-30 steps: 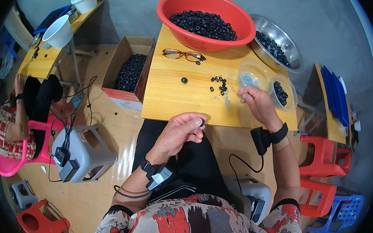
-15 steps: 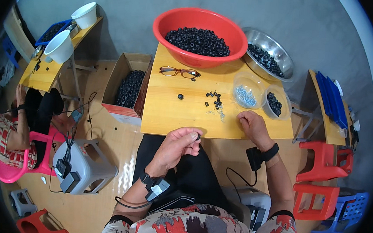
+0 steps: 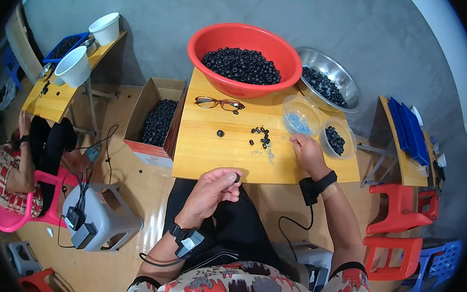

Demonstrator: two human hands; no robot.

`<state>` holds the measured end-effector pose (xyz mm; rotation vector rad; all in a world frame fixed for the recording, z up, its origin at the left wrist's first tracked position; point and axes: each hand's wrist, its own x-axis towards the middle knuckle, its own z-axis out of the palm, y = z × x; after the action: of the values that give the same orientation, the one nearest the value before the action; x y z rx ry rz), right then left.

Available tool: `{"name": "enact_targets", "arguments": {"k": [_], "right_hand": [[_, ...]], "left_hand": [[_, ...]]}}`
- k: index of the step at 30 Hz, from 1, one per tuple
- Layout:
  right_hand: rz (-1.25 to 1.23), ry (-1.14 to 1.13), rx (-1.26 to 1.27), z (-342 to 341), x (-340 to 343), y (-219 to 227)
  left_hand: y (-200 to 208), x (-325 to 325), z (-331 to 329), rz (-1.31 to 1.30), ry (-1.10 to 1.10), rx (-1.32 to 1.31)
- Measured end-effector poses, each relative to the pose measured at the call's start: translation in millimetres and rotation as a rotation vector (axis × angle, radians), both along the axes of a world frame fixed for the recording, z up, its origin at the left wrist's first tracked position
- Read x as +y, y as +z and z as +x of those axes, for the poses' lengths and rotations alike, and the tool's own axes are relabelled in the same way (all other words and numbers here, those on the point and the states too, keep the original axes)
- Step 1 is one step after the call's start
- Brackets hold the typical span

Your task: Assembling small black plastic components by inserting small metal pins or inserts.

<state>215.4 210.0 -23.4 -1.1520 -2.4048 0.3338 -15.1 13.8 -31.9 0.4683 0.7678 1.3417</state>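
The left hand pinches one black piece between thumb and fingertips, with no gap visible; from where I stand, the piece sits at the near edge of the yellow table. The right hand is by the tub of silvery fasteners, its thumb and fingers drawn together; I cannot tell whether anything is between them. Key relation: the black piece lies to the left of the right fingertips and closer to the worker, the two hands well apart. Orientation: the grip covers most of the black piece; a dark part shows at its right side, but neither pointing direction nor long axis can be read
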Motion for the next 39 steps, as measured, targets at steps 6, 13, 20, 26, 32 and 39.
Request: {"name": "enact_targets", "arguments": {"k": [6, 13, 20, 26, 32, 39], "right_hand": [[0.043, -0.014, 0.005, -17, 6, -5], [0.058, 0.009, -0.041, -28, 2, 1], [0.035, -0.003, -0.149, -32, -5, -3], [-0.09, 0.017, 0.094, -31, -14, 4], [-0.402, 0.062, 0.476, -44, -58, 38], [-0.355, 0.223, 0.516, -54, -114, 83]], "left_hand": [[-3, 4, -1, 0.006, 0.012, -0.01], [-6, 1, -3, -0.02, 0.009, -0.011], [-4, -4, -2, -0.022, 0.004, -0.073], [4, -2, -8, 0.089, 0.047, -0.153], [15, -3, -5, 0.186, 0.073, -0.214], [29, -13, 3, 0.254, 0.049, -0.259]]}}
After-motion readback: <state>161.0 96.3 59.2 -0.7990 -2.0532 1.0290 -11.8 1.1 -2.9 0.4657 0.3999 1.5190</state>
